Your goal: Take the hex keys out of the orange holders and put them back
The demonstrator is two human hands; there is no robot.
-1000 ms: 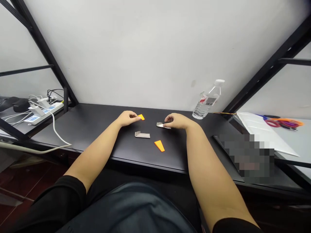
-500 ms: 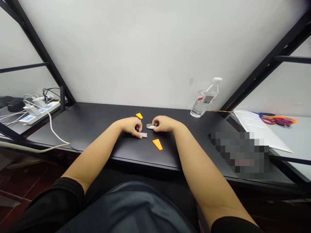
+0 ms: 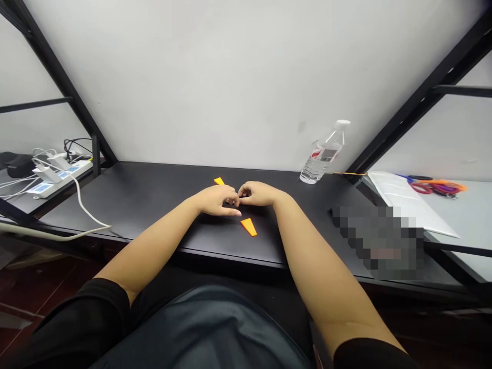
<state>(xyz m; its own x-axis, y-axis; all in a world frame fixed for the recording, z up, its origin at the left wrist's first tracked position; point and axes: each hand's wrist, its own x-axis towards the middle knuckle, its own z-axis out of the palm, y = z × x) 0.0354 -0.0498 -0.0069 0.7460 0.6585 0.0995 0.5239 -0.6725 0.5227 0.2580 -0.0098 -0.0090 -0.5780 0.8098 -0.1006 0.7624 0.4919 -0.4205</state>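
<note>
My left hand point(image 3: 219, 200) is low over the black desk, its fingers curled and its thumb stretched toward the right. Its fingertips meet those of my right hand point(image 3: 258, 194), whose thumb and fingers are bent together. Whatever lies between the fingers of either hand is hidden; the silvery ridged pieces do not show now. Just behind my left hand, partly covered by it, is a small orange wedge-shaped piece point(image 3: 219, 181). A second orange wedge point(image 3: 249, 227) lies flat in front of the hands, near my left thumb tip.
A clear water bottle point(image 3: 322, 156) stands at the back right. Right of it are a white padded sheet point(image 3: 411, 202) and coloured cords or loops point(image 3: 438, 187). A blurred-out dark item point(image 3: 378, 241) lies at the right. A power strip point(image 3: 57, 179) with white cables sits at the left.
My left hand has moved right, up to my right hand, and now covers part of the rear orange wedge. The silvery ridged pieces, seen at both hands before, are hidden.
</note>
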